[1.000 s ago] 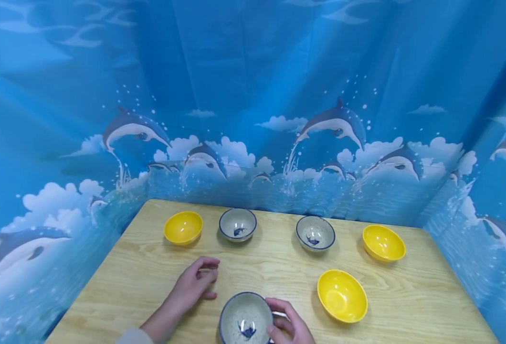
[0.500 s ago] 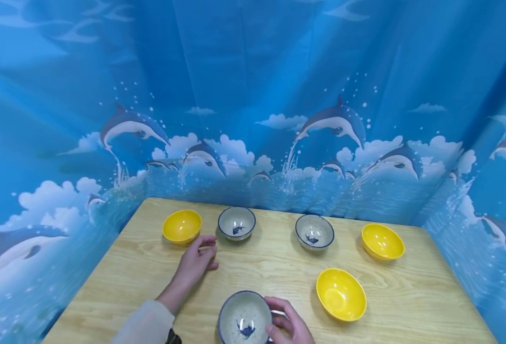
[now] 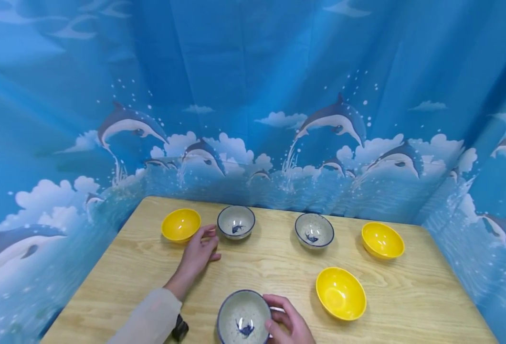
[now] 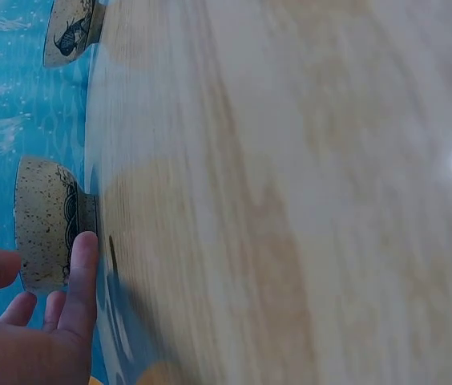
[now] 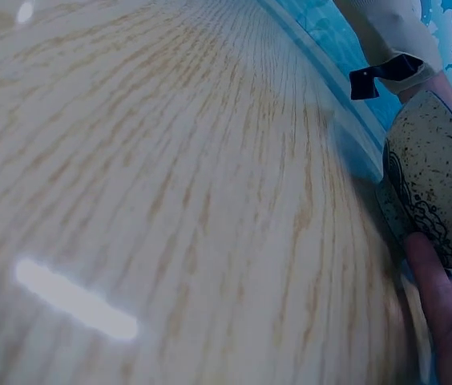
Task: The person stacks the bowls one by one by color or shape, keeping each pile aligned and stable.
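Note:
My left hand (image 3: 198,255) reaches to the back left, fingertips close by a speckled grey bowl (image 3: 236,223) with a dark blue rim and a blue fish drawn inside. In the left wrist view, the thumb and parted fingers of that hand overlap the lower side of the same bowl (image 4: 43,216). At the front, my right hand (image 3: 290,322) grips a matching grey bowl (image 3: 243,315) by its right side, thumb at the rim. From the right wrist, a finger (image 5: 436,289) shows against this bowl's patterned outer wall near the foot.
A yellow bowl (image 3: 181,224) stands left of my left hand. Along the back are another grey bowl (image 3: 314,231) and a yellow bowl (image 3: 383,240). One more yellow bowl (image 3: 341,294) sits right of my right hand. A dolphin-print curtain (image 3: 253,95) rises behind the wooden table (image 3: 274,272).
My left hand has moved forward, away from the front bowl and up to the back left grey bowl. The right hand stays on the front grey bowl.

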`<move>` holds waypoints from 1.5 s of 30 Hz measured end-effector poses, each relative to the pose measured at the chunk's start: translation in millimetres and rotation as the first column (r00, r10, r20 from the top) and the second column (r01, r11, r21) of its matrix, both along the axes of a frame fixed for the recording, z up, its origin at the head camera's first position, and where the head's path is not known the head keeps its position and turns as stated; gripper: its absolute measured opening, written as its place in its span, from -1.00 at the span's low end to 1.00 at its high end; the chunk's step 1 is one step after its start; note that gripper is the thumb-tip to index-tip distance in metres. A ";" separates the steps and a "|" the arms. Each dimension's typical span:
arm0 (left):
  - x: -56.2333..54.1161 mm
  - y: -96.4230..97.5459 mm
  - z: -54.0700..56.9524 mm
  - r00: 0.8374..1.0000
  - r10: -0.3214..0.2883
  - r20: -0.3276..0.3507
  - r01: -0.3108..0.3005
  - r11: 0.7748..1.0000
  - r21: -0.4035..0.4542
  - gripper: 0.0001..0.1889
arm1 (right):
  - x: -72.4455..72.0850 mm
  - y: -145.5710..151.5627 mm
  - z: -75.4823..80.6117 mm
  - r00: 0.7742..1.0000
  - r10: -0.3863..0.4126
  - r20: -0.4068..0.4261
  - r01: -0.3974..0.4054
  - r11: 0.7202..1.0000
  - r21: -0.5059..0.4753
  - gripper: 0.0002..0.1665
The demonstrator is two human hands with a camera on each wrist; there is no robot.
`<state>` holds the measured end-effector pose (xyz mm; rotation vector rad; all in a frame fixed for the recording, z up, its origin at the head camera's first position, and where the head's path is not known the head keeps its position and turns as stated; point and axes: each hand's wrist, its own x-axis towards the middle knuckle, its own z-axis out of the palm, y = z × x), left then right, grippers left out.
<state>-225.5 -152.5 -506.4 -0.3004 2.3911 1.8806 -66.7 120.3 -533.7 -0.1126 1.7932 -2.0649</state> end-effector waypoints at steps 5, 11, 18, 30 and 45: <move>-4.8 2.6 1.9 1.000 0.001 -0.003 -0.001 1.000 0.008 -0.48 | -2.3 1.2 1.7 1.000 0.005 -0.016 -0.004 1.000 0.007 -0.29; -9.5 6.6 3.4 1.000 0.009 0.005 -0.009 1.000 0.009 -0.48 | -4.6 2.2 3.5 0.998 0.043 -0.040 -0.043 0.999 -0.012 -0.29; -14.2 8.7 1.0 1.000 0.018 0.009 -0.018 0.999 0.035 -0.46 | -9.4 -0.4 7.7 0.999 0.051 -0.018 -0.051 0.999 -0.003 -0.30; -27.1 13.7 1.1 1.000 0.006 0.023 -0.009 0.990 0.138 -0.36 | -12.0 -0.8 10.6 0.998 0.033 0.055 -0.035 0.998 0.047 -0.37; -37.6 17.6 -5.5 0.996 0.046 0.077 -0.069 0.944 0.324 -0.38 | -12.4 -1.2 8.7 0.997 0.028 0.069 -0.031 0.998 0.047 -0.37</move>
